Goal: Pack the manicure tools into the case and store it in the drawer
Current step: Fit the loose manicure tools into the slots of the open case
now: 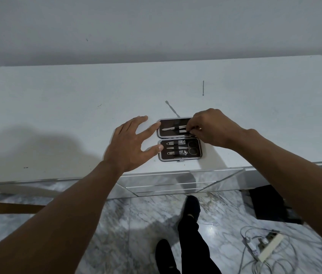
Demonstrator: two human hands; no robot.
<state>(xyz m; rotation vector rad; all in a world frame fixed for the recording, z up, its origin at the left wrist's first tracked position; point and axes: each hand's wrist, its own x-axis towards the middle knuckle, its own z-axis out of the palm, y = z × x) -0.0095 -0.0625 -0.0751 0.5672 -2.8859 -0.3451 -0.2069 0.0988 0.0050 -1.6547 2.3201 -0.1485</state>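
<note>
A small dark manicure case [179, 139] lies open on the white table [77, 119] near its front edge. Its near half holds two nail clippers, a slim tool and scissors [192, 148] under elastic bands. Its far half holds a flat silver tool [173, 128]. My right hand [208, 128] pinches a thin tool at the far half's right end, by the strap. My left hand [132, 144] rests with spread fingers, the fingertips against the case's left edge. Two loose tools lie behind the case: a cuticle pusher [172, 108] and a thin dark stick [203, 88].
A mirrored drawer front [176, 182] sits below the table edge, directly under the case. My legs and dark shoes [190, 206] stand on a marble floor. A power strip with white cables [265, 248] lies on the floor at the right. A wall backs the table.
</note>
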